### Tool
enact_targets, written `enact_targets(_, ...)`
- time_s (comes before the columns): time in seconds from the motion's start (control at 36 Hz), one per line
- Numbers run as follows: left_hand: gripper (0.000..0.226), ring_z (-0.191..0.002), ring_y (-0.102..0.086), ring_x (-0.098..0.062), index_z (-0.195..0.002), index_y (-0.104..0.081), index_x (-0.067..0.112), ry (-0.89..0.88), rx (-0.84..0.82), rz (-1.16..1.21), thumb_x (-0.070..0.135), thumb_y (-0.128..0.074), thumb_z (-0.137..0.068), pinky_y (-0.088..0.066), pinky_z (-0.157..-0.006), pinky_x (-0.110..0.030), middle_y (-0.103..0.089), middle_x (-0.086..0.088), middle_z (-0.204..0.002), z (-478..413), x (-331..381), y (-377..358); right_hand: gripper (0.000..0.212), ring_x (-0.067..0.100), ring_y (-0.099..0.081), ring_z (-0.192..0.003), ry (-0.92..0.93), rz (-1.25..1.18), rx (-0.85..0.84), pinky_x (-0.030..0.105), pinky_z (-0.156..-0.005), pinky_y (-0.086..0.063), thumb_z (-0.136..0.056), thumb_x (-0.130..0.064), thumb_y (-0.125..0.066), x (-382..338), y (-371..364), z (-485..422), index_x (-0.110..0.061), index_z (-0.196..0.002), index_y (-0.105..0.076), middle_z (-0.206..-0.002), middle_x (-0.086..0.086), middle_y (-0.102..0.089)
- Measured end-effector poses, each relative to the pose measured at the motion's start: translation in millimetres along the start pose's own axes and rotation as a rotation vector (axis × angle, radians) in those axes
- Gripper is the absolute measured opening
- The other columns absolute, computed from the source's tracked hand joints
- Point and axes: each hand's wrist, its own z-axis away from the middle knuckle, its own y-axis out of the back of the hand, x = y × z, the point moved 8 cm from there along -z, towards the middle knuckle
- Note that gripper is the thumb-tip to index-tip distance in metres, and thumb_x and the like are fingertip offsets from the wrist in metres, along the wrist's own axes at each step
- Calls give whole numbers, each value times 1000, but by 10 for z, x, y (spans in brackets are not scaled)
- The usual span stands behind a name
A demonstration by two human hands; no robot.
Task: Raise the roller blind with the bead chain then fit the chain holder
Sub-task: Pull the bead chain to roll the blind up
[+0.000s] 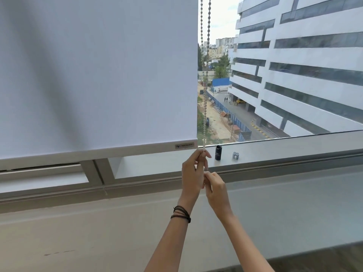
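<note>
Head view: white fabric roller blind (94,75) lowered almost to the grey window sill (284,152), top cut off. Beaded metal chain (205,85) hanging beside its right edge, lower loop hidden inside the hands. Left hand (193,172) closed around chain; right hand (215,187) pinching it just below. Near the sill's far edge: black cylinder (218,152), small grey chain holder (235,155); details indistinct.

The bead chain (205,75) runs off the top edge, its lower end hidden inside the left hand (193,171).
</note>
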Motion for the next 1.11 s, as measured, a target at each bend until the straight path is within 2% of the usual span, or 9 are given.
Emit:
enact_targets(0.22, 24, -48, -43, -6, -79, -57, 23, 9, -21, 14, 17, -46, -99, -36, -49, -15, -48, 8, -55, 100, -27, 35, 16, 18, -51, -66, 12, 14, -22, 33, -61, -49, -88, 5, -52, -22, 1, 90, -4, -78, -61, -67, 2, -51)
enact_targets(0.39, 24, -45, -42, -5, -79, -59, 20, 15, -20, 22, 14, -46, -99, -35, -46, -15, -48, 11, -54, 137, 9, 59, 14, 1, -47, -66, 2, 3, -90, 12, -62, -37, -89, -1, -54, -65, -4, 75, -10, -89, -64, -69, -20, -45)
enact_targets(0.53, 24, -51, -44, -5, -79, -60, 20, 4, -54, 38, 15, -46, -99, -37, -53, -18, -50, 13, -55, 161, 74, 66, 16, 13, -51, -81, 76, 10, -161, 24, -72, -44, -91, 0, -49, -215, 101, -12, -9, -90, -62, -84, -10, -56)
enact_targets(0.58, 24, -54, -47, -2, -81, -60, 21, -8, -103, 65, 14, -46, -99, -38, -55, -14, -52, 15, -57, 183, 112, 35, 18, 13, -55, -83, 63, -24, -114, 24, -74, -47, -89, 5, -48, -273, 230, -70, -7, -89, -61, -84, -8, -57)
enact_targets(0.67, 23, -56, -48, -2, -84, -63, 20, -4, -130, 96, 14, -46, -99, -39, -56, -13, -54, 12, -59, 203, 134, 28, 23, 3, -58, -77, -5, -105, 28, 11, -69, -44, -90, 3, -48, -357, 481, -176, -13, -95, -64, -81, -8, -61)
enact_targets(0.75, 25, -54, -48, -6, -86, -65, 22, 2, -145, 127, 16, -45, -100, -39, -56, -16, -53, 7, -57, 211, 165, 26, 23, 2, -64, -81, -61, -179, 132, 15, -70, -49, -94, -4, -47, -475, 721, -305, -18, -97, -65, -88, -7, -69)
enact_targets(0.89, 22, -54, -53, -6, -94, -66, 21, 8, -193, 129, 17, -45, -100, -42, -54, -16, -57, 6, -58, 202, 230, -7, 25, -1, -65, -83, -84, -487, 44, 15, -73, -53, -99, -15, -37, -841, 923, -622, -13, -114, -58, -97, -1, -68)
enact_targets(1.0, 17, -54, -56, -3, -106, -62, 14, 9, -188, 163, 11, -47, -99, -44, -54, -11, -60, 8, -60, 177, 332, -19, 30, 9, -65, -89, -66, -649, -2, 19, -78, -52, -101, -17, -29, -1194, 1059, -862, -9, -120, -51, -100, 4, -66)
enact_targets(1.11, 17, -60, -61, -7, -107, -60, 17, -77, -165, 143, 13, -45, -99, -50, -62, -20, -63, 5, -66, 105, 578, 9, 32, 11, -65, -83, 45, -578, -10, 14, -73, -52, -101, -15, -29, -1549, 1205, -1058, -5, -128, -43, -104, 9, -64)
